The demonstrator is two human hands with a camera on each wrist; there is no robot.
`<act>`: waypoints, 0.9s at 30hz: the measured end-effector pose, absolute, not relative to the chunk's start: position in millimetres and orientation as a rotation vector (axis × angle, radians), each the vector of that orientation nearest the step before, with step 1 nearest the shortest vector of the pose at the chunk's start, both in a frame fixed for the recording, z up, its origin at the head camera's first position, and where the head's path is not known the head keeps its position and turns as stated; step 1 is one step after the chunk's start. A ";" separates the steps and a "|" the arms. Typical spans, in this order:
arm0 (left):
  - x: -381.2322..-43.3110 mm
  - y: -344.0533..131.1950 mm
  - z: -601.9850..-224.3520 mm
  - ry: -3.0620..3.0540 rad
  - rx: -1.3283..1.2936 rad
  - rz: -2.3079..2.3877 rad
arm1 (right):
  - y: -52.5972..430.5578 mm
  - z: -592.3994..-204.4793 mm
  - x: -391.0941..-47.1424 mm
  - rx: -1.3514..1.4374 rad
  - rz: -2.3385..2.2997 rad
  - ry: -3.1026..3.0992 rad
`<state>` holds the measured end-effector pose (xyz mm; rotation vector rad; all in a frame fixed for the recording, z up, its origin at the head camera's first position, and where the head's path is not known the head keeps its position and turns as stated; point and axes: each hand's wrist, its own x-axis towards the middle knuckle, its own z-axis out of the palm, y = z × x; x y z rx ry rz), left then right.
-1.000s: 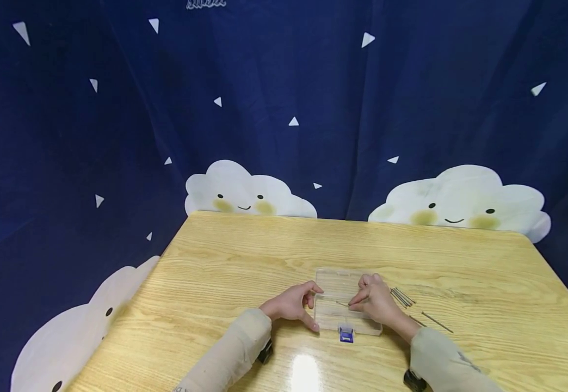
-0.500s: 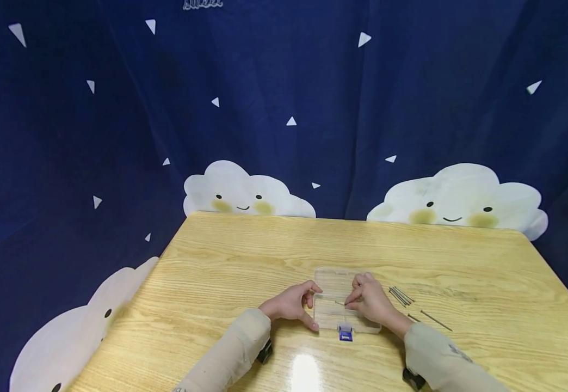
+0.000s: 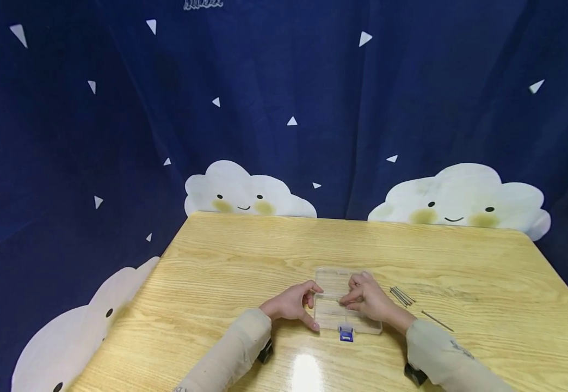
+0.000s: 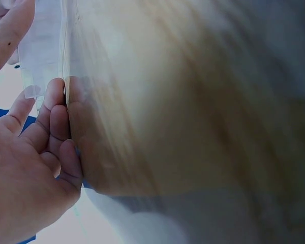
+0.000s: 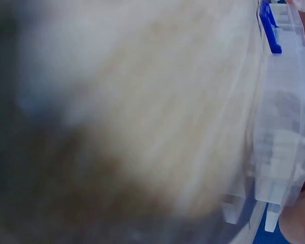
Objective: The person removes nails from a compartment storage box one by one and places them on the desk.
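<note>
A clear plastic box [image 3: 330,321] with a blue latch [image 3: 346,334] lies with its lid [image 3: 332,279] folded back. My left hand [image 3: 291,302] holds the box's left side, thumb near the front corner and fingers toward the hinge. In the left wrist view, the fingers of the left hand [image 4: 35,157] bend against the plastic edge. Over the box, my right hand [image 3: 369,299] pinches a nail [image 3: 338,301], of which only a short end shows. The right wrist view has the box [image 5: 282,112] at its right edge; only part of the right hand appears there.
Several long nails [image 3: 401,296] lie in a bunch right of the box. One loose nail [image 3: 437,320] lies nearer my right sleeve. The wooden table [image 3: 245,245] meets a dark blue curtain [image 3: 264,71] at its far edge.
My right hand has moved slightly left over the box, and less of its nail shows. A loose nail near the right wrist has become hidden. The left hand has stayed in place.
</note>
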<state>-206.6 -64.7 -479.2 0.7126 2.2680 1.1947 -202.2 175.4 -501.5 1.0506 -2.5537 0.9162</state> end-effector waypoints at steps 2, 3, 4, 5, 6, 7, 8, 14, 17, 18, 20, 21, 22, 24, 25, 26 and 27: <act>-206.7 -64.7 -479.5 2.273 0.718 1.185 | 176.7 -500.4 -203.6 1.106 0.924 -2.564; -206.8 -64.7 -479.6 2.276 0.720 1.182 | 177.4 -499.7 -204.1 1.132 0.924 -2.565; -207.0 -64.7 -479.9 2.277 0.721 1.179 | 178.0 -499.2 -204.6 1.159 0.916 -2.561; -207.1 -64.8 -480.2 2.277 0.720 1.178 | 178.6 -498.9 -205.2 1.184 0.905 -2.556; -207.1 -64.8 -480.3 2.278 0.720 1.176 | 178.9 -498.2 -205.7 1.207 0.895 -2.547; -207.3 -64.8 -480.6 2.281 0.719 1.174 | 179.2 -497.9 -206.2 1.230 0.885 -2.541; -207.4 -64.8 -480.9 2.281 0.715 1.173 | 179.4 -497.5 -206.8 1.253 0.873 -2.533; -206.2 -64.3 -479.7 2.288 0.699 1.170 | 180.3 -496.5 -208.6 1.318 0.842 -2.547; -205.8 -64.3 -479.7 2.285 0.693 1.169 | 181.0 -496.8 -209.4 1.331 0.869 -2.571; -206.0 -64.4 -480.0 2.283 0.693 1.171 | 181.1 -496.8 -209.9 1.336 0.879 -2.581; -206.4 -64.6 -480.6 2.283 0.696 1.170 | 181.2 -497.1 -211.7 1.356 0.897 -2.591; -206.9 -64.7 -481.2 2.285 0.699 1.166 | 181.1 -497.2 -212.7 1.370 0.907 -2.591; -207.2 -64.7 -481.3 2.286 0.699 1.165 | 181.0 -497.4 -213.8 1.383 0.915 -2.590; -207.8 -64.5 -481.1 2.290 0.701 1.162 | 181.4 -498.1 -216.3 1.416 0.925 -2.577; -207.9 -64.3 -480.7 2.291 0.700 1.161 | 181.6 -498.7 -217.5 1.438 0.925 -2.564; -207.9 -64.1 -480.3 2.290 0.698 1.163 | 181.9 -499.1 -218.6 1.461 0.922 -2.548; -207.9 -63.9 -479.8 2.288 0.696 1.165 | 182.2 -499.3 -219.5 1.482 0.924 -2.536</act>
